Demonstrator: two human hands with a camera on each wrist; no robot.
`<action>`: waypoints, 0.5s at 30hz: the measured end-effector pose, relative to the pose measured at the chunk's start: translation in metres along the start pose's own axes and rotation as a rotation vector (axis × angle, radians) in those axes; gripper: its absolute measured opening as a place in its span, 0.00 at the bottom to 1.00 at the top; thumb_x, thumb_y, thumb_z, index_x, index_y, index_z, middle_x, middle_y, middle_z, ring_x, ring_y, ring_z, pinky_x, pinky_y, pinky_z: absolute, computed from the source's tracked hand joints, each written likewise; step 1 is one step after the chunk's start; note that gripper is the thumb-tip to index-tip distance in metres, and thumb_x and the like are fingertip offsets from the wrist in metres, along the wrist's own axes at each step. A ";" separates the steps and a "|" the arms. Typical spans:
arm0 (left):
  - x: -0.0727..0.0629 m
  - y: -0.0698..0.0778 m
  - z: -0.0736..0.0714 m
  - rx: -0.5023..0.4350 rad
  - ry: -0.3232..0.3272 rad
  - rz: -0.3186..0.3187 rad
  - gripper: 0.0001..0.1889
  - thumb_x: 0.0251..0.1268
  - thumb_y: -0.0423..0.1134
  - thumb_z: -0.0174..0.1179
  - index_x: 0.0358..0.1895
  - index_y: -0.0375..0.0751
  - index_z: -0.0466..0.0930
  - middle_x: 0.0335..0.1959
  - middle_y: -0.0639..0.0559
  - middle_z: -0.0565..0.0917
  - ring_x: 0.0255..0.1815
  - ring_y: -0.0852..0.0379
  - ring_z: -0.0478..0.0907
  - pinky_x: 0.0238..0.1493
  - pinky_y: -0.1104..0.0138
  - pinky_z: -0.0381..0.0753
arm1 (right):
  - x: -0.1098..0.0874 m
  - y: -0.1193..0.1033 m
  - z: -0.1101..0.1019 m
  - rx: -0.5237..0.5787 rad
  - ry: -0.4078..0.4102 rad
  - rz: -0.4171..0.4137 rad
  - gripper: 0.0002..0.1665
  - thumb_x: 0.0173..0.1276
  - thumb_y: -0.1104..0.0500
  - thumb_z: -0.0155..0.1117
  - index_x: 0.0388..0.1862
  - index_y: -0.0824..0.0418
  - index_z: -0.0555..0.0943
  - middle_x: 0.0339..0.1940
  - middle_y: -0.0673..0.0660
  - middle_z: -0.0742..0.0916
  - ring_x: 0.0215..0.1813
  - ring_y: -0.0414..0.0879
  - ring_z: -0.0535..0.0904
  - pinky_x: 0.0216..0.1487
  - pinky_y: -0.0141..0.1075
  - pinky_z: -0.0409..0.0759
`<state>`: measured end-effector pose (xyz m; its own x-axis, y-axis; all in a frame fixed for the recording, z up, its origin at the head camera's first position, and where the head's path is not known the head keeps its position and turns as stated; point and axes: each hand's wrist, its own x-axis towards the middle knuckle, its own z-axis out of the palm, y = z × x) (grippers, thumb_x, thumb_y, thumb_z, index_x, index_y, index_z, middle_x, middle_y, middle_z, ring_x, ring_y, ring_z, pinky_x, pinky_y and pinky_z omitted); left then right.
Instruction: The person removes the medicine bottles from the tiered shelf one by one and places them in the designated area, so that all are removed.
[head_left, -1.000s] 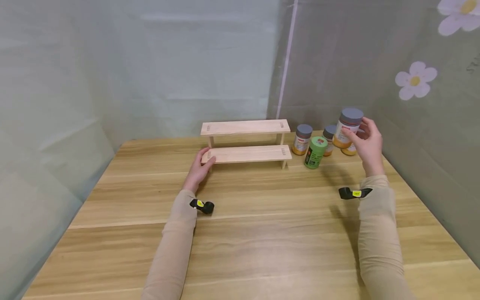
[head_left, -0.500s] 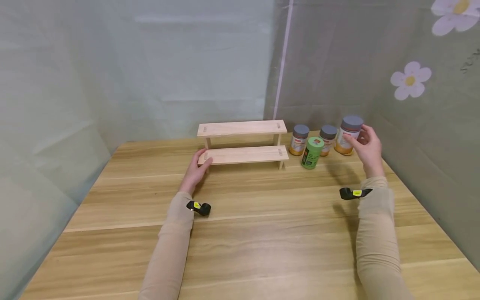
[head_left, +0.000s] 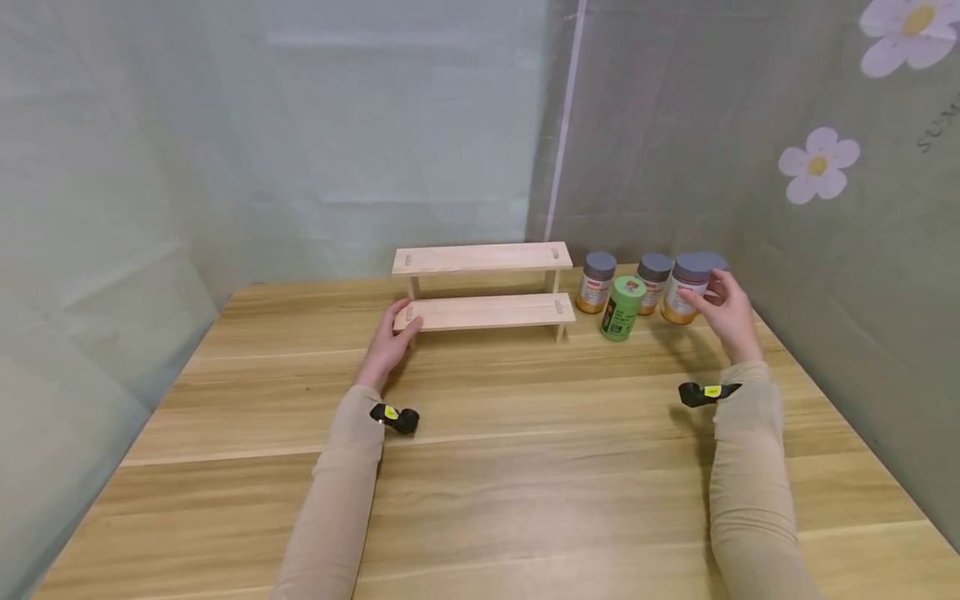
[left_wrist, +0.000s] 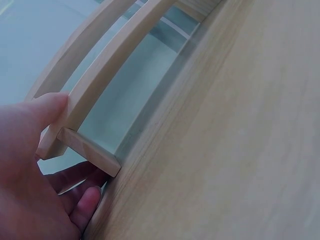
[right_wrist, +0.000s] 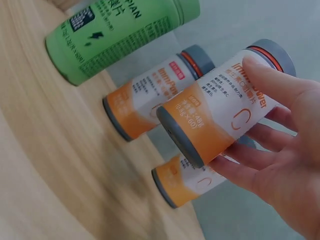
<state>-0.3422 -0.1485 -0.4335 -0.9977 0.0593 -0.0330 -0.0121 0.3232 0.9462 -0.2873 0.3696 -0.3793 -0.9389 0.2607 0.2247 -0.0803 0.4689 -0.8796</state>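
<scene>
My left hand [head_left: 387, 342] grips the left end of the lower board of a two-tier wooden shelf [head_left: 483, 312]. In the left wrist view, the thumb [left_wrist: 50, 106] lies on the board's front edge and the other fingers go behind the short leg. My right hand [head_left: 728, 319] holds a supplement bottle [head_left: 684, 297] with a grey lid and a white-and-orange label, thumb on the near side. In the right wrist view, this bottle [right_wrist: 225, 102] appears raised off the table. A matching bottle [right_wrist: 192, 175] stands behind it, largely covered in the head view.
Left of the held bottle stand two more grey-lidded bottles, one near the shelf [head_left: 596, 283] and one [head_left: 652, 283] farther right. A green bottle [head_left: 622, 309] stands in front of them. Cloth walls [head_left: 405, 125] border the wooden table [head_left: 525, 467] at the back and right.
My right hand has lowered the held bottle and brought it slightly left and nearer, in front of the rear bottle. My left hand keeps its grip on the shelf; the head view has shifted slightly.
</scene>
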 end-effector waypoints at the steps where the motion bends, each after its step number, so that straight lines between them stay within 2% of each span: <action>1: 0.000 0.000 0.000 -0.004 0.002 0.000 0.33 0.72 0.52 0.52 0.76 0.54 0.52 0.79 0.46 0.50 0.80 0.47 0.47 0.79 0.51 0.44 | 0.000 0.002 0.000 -0.008 -0.003 -0.008 0.42 0.68 0.51 0.63 0.74 0.64 0.58 0.57 0.51 0.77 0.46 0.25 0.71 0.44 0.16 0.71; 5: 0.000 0.001 0.000 -0.008 0.003 0.002 0.33 0.72 0.52 0.52 0.76 0.55 0.52 0.79 0.46 0.51 0.80 0.46 0.47 0.79 0.51 0.43 | 0.003 0.010 0.002 -0.040 -0.026 -0.038 0.40 0.68 0.52 0.63 0.73 0.65 0.59 0.55 0.44 0.75 0.49 0.25 0.70 0.50 0.19 0.71; 11: 0.001 0.000 -0.001 0.005 0.005 0.005 0.33 0.72 0.51 0.52 0.76 0.54 0.52 0.79 0.46 0.51 0.79 0.46 0.48 0.79 0.50 0.44 | 0.006 0.018 0.004 -0.055 -0.090 -0.045 0.42 0.69 0.51 0.62 0.74 0.64 0.56 0.65 0.61 0.71 0.61 0.36 0.69 0.67 0.43 0.70; 13: 0.002 -0.001 0.000 0.017 0.003 0.004 0.33 0.72 0.52 0.52 0.76 0.54 0.52 0.79 0.46 0.51 0.79 0.45 0.48 0.79 0.50 0.44 | 0.006 0.021 0.004 -0.050 -0.096 -0.048 0.42 0.70 0.51 0.62 0.74 0.64 0.56 0.66 0.63 0.71 0.62 0.36 0.69 0.69 0.47 0.69; 15: 0.002 -0.002 0.000 0.028 0.003 0.003 0.33 0.72 0.52 0.52 0.76 0.54 0.52 0.79 0.46 0.51 0.80 0.45 0.47 0.79 0.49 0.44 | 0.005 0.023 0.003 -0.052 -0.098 -0.062 0.41 0.70 0.51 0.61 0.74 0.64 0.57 0.65 0.60 0.72 0.60 0.33 0.69 0.68 0.46 0.69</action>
<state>-0.3443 -0.1489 -0.4353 -0.9979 0.0573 -0.0290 -0.0072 0.3496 0.9369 -0.2950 0.3793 -0.3994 -0.9611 0.1478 0.2335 -0.1238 0.5249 -0.8421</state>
